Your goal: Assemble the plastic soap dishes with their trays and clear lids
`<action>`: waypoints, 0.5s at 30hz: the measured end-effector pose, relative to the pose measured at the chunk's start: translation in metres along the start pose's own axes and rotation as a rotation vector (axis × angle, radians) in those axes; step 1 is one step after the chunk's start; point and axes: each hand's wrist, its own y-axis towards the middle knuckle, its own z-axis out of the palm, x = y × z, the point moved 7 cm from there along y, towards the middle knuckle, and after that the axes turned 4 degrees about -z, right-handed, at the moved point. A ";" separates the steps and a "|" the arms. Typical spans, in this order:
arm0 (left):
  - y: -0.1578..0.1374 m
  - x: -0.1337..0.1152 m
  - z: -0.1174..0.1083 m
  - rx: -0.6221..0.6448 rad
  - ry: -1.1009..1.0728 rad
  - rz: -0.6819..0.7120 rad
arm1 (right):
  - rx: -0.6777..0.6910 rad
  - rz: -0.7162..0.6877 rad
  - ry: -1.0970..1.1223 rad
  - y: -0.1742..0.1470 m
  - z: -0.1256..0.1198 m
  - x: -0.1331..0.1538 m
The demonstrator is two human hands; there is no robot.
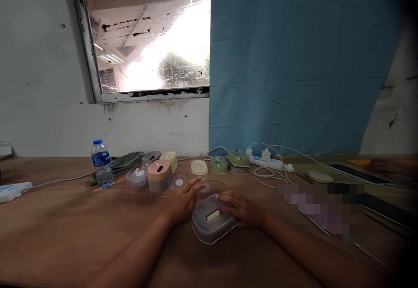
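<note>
A grey rounded box sits on the brown table in front of me, its clear cover edged by a wavy pale rim. A cream piece shows in the slot on its top. My right hand holds the box from the right, fingers lying over its top; the thumb is hidden. At the box's left side is my left hand, fingers stretched out and apart, reaching over toward a flat clear lid behind the box. Another clear lid with a white round label lies farther left.
Behind stand a pink-and-grey box, stacked clear lids, cream lids, green boxes and a water bottle. White cables run from a power strip. Another person's hand is at far right.
</note>
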 end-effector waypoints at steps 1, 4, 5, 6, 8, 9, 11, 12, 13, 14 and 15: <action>-0.001 -0.002 0.001 0.016 0.050 0.052 | 0.005 -0.004 0.006 0.001 0.000 0.001; -0.004 -0.007 0.004 0.071 0.182 0.212 | 0.024 -0.004 0.034 0.003 -0.001 0.002; -0.005 -0.008 0.005 0.098 0.210 0.255 | 0.030 0.001 0.044 0.003 -0.001 0.001; -0.006 -0.008 0.005 0.123 0.223 0.279 | 0.035 0.009 0.053 0.004 -0.001 0.001; -0.006 -0.008 0.004 0.177 0.195 0.267 | 0.041 0.026 0.065 0.004 -0.001 0.000; -0.006 -0.007 0.002 0.204 0.160 0.248 | 0.042 0.033 0.070 0.004 0.000 -0.001; -0.006 -0.005 0.000 0.253 0.080 0.200 | 0.040 0.046 0.075 0.004 0.001 -0.002; -0.006 -0.004 0.000 0.272 0.046 0.177 | 0.037 0.051 0.076 0.003 0.001 -0.002; -0.006 -0.002 0.000 0.285 0.020 0.151 | 0.034 0.055 0.078 0.003 0.001 -0.003; -0.006 0.001 -0.001 0.286 0.001 0.126 | 0.032 0.059 0.079 0.002 0.001 -0.003; -0.005 0.003 -0.001 0.281 -0.010 0.107 | 0.030 0.061 0.080 0.002 0.000 -0.003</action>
